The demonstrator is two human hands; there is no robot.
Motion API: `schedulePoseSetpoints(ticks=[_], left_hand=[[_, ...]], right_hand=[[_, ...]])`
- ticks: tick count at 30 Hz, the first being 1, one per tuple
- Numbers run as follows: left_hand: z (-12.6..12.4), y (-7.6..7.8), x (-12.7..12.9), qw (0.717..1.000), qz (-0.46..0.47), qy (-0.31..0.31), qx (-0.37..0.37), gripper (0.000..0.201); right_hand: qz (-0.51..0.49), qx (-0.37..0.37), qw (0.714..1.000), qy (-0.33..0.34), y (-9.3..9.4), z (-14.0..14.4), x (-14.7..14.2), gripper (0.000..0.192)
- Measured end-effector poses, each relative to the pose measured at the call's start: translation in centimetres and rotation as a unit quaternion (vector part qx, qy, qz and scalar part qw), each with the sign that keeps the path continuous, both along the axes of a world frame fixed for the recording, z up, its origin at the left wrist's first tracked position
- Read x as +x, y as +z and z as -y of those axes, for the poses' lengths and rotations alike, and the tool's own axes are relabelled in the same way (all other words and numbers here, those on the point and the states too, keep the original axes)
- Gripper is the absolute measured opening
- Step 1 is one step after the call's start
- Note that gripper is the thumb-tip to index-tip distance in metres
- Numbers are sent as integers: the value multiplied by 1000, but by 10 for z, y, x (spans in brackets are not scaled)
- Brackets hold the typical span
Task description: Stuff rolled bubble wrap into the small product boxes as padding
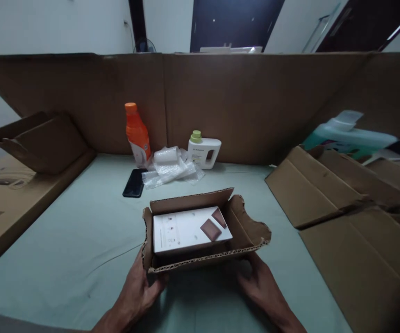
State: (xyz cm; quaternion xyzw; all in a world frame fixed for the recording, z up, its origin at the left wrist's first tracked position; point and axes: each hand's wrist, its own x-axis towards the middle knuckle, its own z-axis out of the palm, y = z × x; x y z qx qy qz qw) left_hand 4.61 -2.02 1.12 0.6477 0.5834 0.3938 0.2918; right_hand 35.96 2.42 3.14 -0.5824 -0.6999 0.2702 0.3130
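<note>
A person's two bare hands hold a small open brown corrugated cardboard box (205,231) just above a pale green table surface (82,240), near the middle of the view. The left hand (140,286), at 7 o'clock from the box, grasps its near left corner, thumb against the outer wall. The right hand (260,282), at 5 o'clock, cups the box's near right underside; its fingertips are hidden beneath the cardboard. Inside the box lies a flat white rectangular packet (189,229) printed with two brown squares, filling most of the floor.

Beyond the box, at 11 o'clock, a black phone (134,183) lies flat. Behind it stand an orange plastic bottle (137,135) and, at 12 o'clock, a white jug with a green cap (204,150), with crumpled clear bubble wrap (170,167) between them. Flattened brown cardboard sheets (328,194) lie at 3 o'clock. A tall cardboard wall (255,101) encloses the table's far side.
</note>
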Motion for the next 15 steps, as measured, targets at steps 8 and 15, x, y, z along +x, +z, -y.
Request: schedulePoseSetpoints(ticks=[8,15], left_hand=[[-46,13,-46,989,37,136,-43,35],[-50,-31,-47,980,69,182,-33,35]], right_hand=[[-28,19,994,104,4,-24,-41,27],[50,138,984,105,47,-168,-34,32]])
